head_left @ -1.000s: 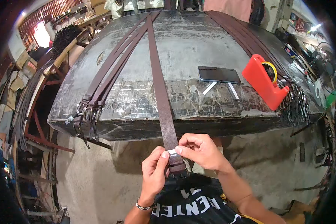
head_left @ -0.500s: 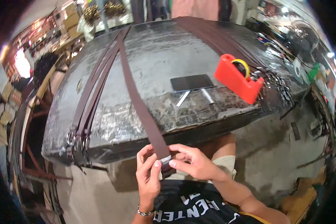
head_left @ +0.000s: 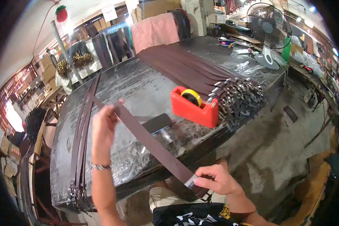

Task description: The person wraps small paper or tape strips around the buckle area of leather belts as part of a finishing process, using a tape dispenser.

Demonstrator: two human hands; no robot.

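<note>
A dark brown belt (head_left: 150, 145) stretches slantwise between my two hands, over the table edge. My right hand (head_left: 218, 180) pinches its near end, where a silvery band (head_left: 191, 181) crosses the strap; a dark buckle (head_left: 206, 196) hangs just below. Further up the strap my left hand (head_left: 108, 118), slightly blurred, is closed around it, with a fingertip showing past the far edge. Under the belt lies a black phone (head_left: 157, 123), partly covered. A red tape dispenser (head_left: 194, 111) with a yellow-rimmed roll stands to the right of the belt.
Several belts (head_left: 81, 150) lie at the table's left side, buckles at the front edge. A broad row of brown belts (head_left: 173, 66) with metal buckles (head_left: 239, 96) covers the right part. A fan (head_left: 268, 34) stands at the far right corner of the black table (head_left: 139, 81).
My left hand has left the silvery band and moved up and away along the belt. My right hand, still gripping the banded end, has shifted right and lower. The view has turned rightward.
</note>
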